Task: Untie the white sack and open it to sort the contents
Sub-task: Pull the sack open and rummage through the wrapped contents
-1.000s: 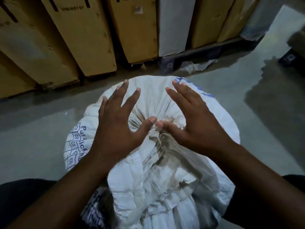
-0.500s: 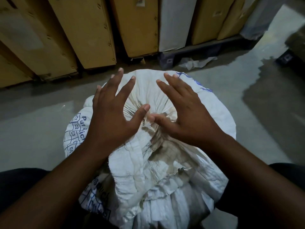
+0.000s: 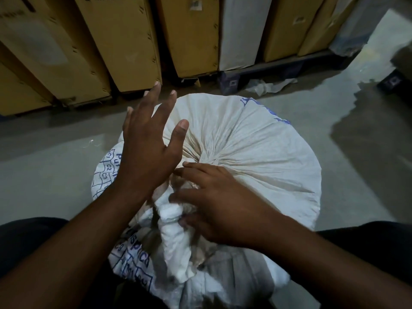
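Observation:
A full white woven sack with blue print stands on the floor in front of me, its mouth gathered and tied at the middle. The loose twisted neck of the sack hangs toward me below the tie. My right hand lies across this neck just under the tie, fingers curled around the bunched fabric. My left hand hovers over the sack's left side, fingers spread, holding nothing. The knot itself is mostly hidden by my hands.
Tall cardboard cartons lean in a row on a dark pallet behind the sack. A crumpled white scrap lies by the pallet. Grey concrete floor surrounds the sack, with a dark patch at right.
My right hand has dropped from above the tie onto the sack's neck and closed on it. My left hand has lifted and shifted slightly left, still spread.

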Tool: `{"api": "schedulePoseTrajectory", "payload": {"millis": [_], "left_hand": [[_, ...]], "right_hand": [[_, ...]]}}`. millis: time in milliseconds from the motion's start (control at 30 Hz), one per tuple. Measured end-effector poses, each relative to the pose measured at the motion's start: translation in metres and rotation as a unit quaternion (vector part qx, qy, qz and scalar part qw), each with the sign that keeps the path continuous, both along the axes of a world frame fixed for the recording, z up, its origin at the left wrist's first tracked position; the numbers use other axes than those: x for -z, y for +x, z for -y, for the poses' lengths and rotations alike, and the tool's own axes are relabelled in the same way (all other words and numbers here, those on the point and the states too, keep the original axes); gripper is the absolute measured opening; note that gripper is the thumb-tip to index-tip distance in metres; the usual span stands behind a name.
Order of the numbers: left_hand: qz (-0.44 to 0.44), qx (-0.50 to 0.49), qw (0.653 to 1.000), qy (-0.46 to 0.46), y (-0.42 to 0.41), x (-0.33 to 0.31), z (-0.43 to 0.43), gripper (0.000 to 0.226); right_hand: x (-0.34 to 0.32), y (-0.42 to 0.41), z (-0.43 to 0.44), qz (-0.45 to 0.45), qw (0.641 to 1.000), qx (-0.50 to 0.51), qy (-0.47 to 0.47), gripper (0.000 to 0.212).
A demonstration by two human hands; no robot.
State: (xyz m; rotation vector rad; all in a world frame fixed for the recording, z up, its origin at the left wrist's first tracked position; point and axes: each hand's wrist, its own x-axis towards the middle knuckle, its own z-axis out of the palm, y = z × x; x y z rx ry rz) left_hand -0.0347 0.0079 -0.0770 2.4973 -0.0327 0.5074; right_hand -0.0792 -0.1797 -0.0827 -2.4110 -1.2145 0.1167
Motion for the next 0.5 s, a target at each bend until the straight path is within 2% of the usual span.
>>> {"api": "schedulePoseTrajectory", "payload": {"millis": [67,233,500], "left_hand": [[0.001,0.005,1.0,-0.001,0.0,-0.001,0.0,0.057],[-0.008,0.052,0.999,-0.006,-0.004,-0.004,0.001,0.052],[-0.024,0.154,0.987,0.022,-0.014,0.005,0.006,0.046]], "right_hand": [[0.006,0.011,0.002,0.007,1.0,0.012,0.007,0.036],[0.004,0.04,0.017,0.03,0.993,0.111,0.011,0.035],[-0.002,0.081,0.061,0.031,0.956,0.291,0.013,0.023]]}}
